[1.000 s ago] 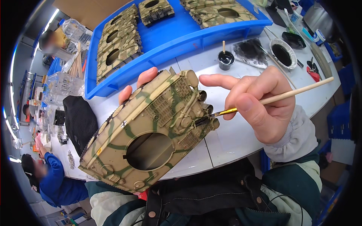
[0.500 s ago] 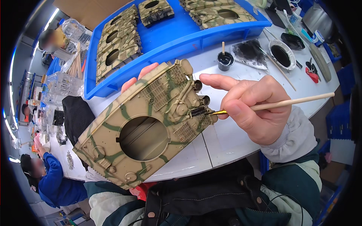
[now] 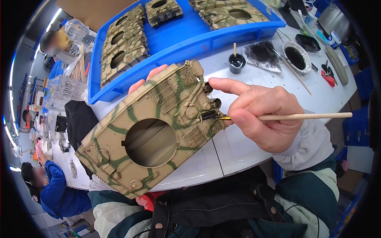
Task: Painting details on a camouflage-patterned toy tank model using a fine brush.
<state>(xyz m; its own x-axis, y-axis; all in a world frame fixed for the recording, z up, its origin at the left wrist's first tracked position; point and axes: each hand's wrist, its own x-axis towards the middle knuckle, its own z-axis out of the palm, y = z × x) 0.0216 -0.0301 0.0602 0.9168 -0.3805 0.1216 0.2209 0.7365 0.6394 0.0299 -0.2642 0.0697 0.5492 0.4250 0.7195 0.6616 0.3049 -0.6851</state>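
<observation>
A tan model tank hull (image 3: 113, 129) with green camouflage stripes is held tilted above the white table. My left hand (image 3: 156, 73) grips it from beneath; only a few fingers show past its far edge. Between the thumb and fingers of my right hand (image 3: 266, 115) is a thin paintbrush (image 3: 305, 116) with a pale wooden handle. Its tip touches a black-painted part (image 3: 209, 114) on the hull's right end. My right index finger stretches to the exhaust pipe (image 3: 208, 87) at that end.
Beyond the hull, a blue tray (image 3: 178, 51) holds several similar hulls. A small cup of black paint (image 3: 237, 63), a black-stained bag (image 3: 262, 57) and a white bowl of black paint (image 3: 295, 57) stand right of it. A person in blue (image 3: 59, 186) sits at left.
The paintbrush handle has swung down to nearly level, and its tip has moved slightly left along the black part. The hull has shifted a little.
</observation>
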